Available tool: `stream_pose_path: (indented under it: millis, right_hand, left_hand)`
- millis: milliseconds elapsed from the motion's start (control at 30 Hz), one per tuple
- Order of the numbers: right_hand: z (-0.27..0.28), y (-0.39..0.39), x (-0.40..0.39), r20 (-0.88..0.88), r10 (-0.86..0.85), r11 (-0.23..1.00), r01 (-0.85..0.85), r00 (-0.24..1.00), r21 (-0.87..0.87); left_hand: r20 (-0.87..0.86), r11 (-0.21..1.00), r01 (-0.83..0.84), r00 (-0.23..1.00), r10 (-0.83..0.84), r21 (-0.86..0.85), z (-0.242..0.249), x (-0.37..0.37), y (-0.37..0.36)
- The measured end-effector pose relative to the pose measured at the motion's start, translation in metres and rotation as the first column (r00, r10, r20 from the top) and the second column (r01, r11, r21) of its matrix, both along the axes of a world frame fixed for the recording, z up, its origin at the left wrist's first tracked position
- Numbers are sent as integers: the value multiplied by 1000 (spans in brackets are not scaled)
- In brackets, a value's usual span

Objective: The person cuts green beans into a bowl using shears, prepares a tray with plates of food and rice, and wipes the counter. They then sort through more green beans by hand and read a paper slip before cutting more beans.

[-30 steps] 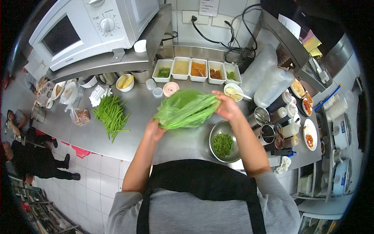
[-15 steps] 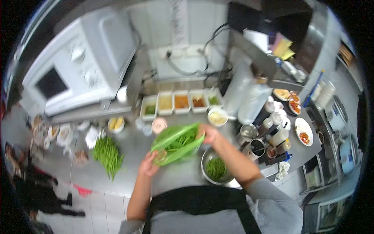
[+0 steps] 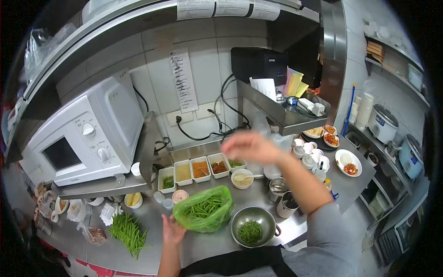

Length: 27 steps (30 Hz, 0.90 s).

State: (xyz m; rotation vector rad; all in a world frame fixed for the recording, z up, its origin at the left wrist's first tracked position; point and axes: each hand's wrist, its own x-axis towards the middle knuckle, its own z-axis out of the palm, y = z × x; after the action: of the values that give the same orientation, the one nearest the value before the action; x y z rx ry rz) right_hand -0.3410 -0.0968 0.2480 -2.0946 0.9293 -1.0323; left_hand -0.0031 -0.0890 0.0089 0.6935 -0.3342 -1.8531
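A green plastic bag (image 3: 224,214) stands on the steel counter with its mouth wide, and cut green beans (image 3: 203,206) show inside. My left hand (image 3: 173,231) is at the bag's lower left side, thumb and fingers apart. Raised above the counter, my right hand (image 3: 251,147) is smeared by motion; it overlaps the area above the seasoning trays. Right of the bag sits a metal bowl (image 3: 235,233) with chopped greens (image 3: 249,231) in it. A heap of long green beans (image 3: 128,234) lies farther left.
White trays of seasonings (image 3: 200,169) line the back, beside a small bowl with a spoon (image 3: 242,179). Metal and white containers (image 3: 285,207) and bottles crowd the right. A microwave (image 3: 87,134) sits on the left shelf; a printer shelf (image 3: 295,120) juts out at right.
My right hand has let go of the green bag and moved up, away from it. The bag now rests upright on the counter. The head view has tilted upward.
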Motion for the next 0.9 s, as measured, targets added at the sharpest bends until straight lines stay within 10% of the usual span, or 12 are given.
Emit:
stream_pose_path:
  millis: [67, 167, 267, 367, 633, 733, 900]
  right_hand:
    - [81, 4, -15, 268, -266, 905, 336, 926, -261]
    - [183, -38, -68, 733, -67, 764, 507, 677, -399]
    - [243, -49, -93, 729, -350, 624, 727, 588, -287]
    - [237, -77, -105, 706, -226, 611, 662, 672, -434]
    - [-23, 42, 93, 381, -160, 986, 167, 911, 13]
    - [-137, 83, 168, 528, -34, 837, -265, 848, 479]
    - [-302, 94, 215, 508, -148, 718, -261, 849, 645]
  left_hand:
    - [284, 978, -207, 940, 190, 30, -23, 29, 2]
    - [238, 960, -270, 930, 279, -70, -19, 54, 25]
    - [264, 945, -292, 909, 323, -149, -10, 60, 54]
    - [309, 944, -266, 897, 316, -193, -5, 61, 78]
    - [393, 946, -256, 864, 315, -197, -3, 90, 123]
    - [497, 941, -283, 799, 338, -186, -9, 96, 133]
    - [735, 939, -130, 591, 332, -319, -46, 78, 141]
